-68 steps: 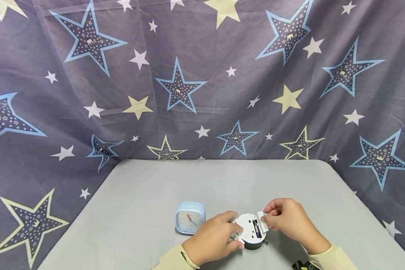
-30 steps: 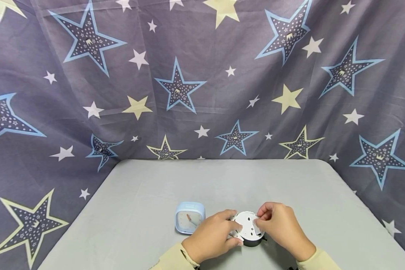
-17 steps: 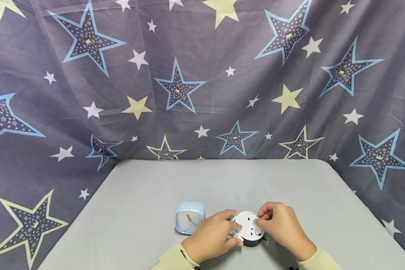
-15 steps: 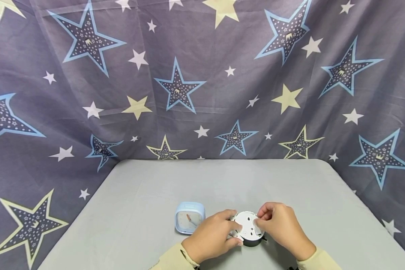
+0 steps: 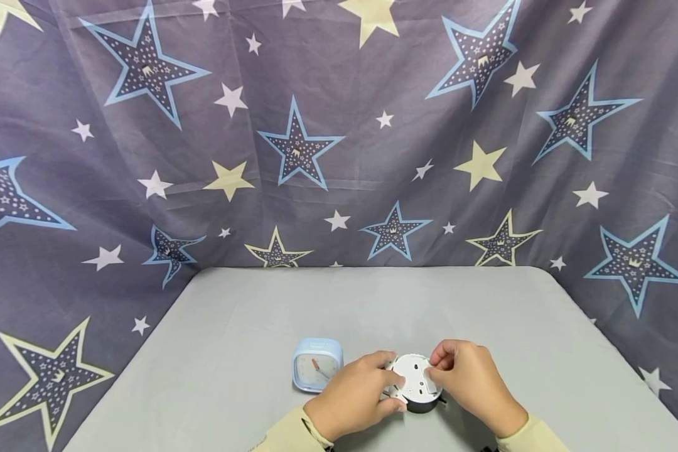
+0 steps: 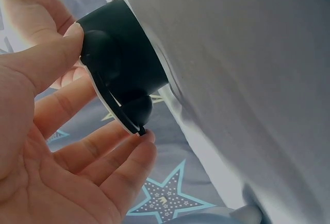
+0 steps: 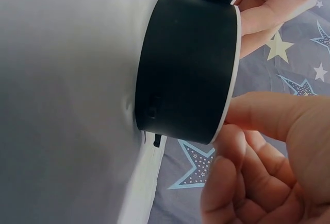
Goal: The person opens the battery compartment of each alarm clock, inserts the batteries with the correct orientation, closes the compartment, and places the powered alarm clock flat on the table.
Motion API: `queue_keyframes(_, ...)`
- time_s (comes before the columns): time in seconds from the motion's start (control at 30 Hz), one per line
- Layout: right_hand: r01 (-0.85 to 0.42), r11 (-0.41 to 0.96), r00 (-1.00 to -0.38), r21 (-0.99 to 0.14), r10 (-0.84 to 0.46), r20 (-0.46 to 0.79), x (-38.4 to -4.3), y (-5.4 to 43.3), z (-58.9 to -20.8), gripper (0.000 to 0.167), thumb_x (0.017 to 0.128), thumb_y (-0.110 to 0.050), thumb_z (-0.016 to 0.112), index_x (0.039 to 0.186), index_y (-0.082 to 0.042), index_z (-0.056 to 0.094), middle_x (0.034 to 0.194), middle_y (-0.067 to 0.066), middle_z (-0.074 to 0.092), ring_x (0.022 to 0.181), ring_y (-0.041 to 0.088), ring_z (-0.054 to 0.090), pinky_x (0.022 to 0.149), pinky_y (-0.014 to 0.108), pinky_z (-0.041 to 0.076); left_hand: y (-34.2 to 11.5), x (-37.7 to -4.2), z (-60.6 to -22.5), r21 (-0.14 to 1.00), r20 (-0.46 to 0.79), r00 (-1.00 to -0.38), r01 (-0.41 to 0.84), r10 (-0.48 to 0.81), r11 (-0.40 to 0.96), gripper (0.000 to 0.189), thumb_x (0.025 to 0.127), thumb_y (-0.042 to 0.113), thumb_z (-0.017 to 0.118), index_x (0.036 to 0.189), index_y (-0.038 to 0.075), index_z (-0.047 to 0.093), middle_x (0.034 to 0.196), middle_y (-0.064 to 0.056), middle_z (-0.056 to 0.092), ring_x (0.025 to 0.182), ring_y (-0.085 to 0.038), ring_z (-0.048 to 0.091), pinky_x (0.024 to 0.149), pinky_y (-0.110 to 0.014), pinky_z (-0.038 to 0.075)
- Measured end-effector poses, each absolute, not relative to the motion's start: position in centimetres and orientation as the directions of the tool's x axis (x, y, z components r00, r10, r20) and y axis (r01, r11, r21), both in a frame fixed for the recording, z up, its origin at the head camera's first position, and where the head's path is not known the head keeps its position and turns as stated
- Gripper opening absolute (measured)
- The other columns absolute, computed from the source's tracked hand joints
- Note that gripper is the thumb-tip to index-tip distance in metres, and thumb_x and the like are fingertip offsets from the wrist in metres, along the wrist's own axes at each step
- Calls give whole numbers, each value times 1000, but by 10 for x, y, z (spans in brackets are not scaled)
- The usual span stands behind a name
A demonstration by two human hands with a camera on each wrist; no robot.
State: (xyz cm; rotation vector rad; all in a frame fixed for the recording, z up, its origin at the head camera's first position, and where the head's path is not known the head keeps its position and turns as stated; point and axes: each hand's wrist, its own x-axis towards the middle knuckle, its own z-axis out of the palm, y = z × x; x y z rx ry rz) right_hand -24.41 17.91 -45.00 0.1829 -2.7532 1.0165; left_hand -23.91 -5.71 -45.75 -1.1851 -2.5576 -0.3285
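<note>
A round dark alarm clock (image 5: 411, 373) lies face down on the table, its white back facing up. My left hand (image 5: 353, 395) grips it at the left, near its rounded ear-like pieces, fingers on the back and thumb against the dark side, as the left wrist view shows. At the back's right part, the thumb and curled fingers of my right hand (image 5: 474, 384) hold a white battery cover (image 5: 430, 384) over the battery slot. The batteries are hidden under it. In the right wrist view, the clock's dark side (image 7: 188, 69) shows a small black peg near the table.
A light blue square alarm clock (image 5: 317, 365) stands upright just left of my left hand. The grey table (image 5: 260, 314) stretches back to a star-patterned curtain (image 5: 339, 138).
My right hand has moved left with the battery cover and laid it over the open battery slot. A dark gap at its lower end has narrowed since. The left hand keeps its hold.
</note>
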Motion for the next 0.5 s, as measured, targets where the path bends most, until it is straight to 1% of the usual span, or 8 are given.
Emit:
queue_keyframes(0.33, -211, 765, -968, -608, -76, 241, -245, 180, -452, 23, 73, -11, 85, 71, -25, 66, 62, -16, 60, 59, 2, 55, 60, 21, 45, -56, -239, -457, 102, 342, -633, 760, 695, 642, 34, 88, 48, 77, 114, 25, 80, 134, -5, 69, 124, -14, 65, 101, -30, 53)
queue_keyframes(0.5, -177, 746, -977, -642, -54, 207, -246, 182, -451, 19, 74, -11, 82, 73, -23, 68, 63, -14, 61, 59, 5, 56, 59, 22, 45, -56, -239, -457, 110, 335, -638, 757, 693, 644, 35, 89, 47, 77, 114, 24, 80, 134, -6, 68, 124, -15, 65, 102, -32, 53)
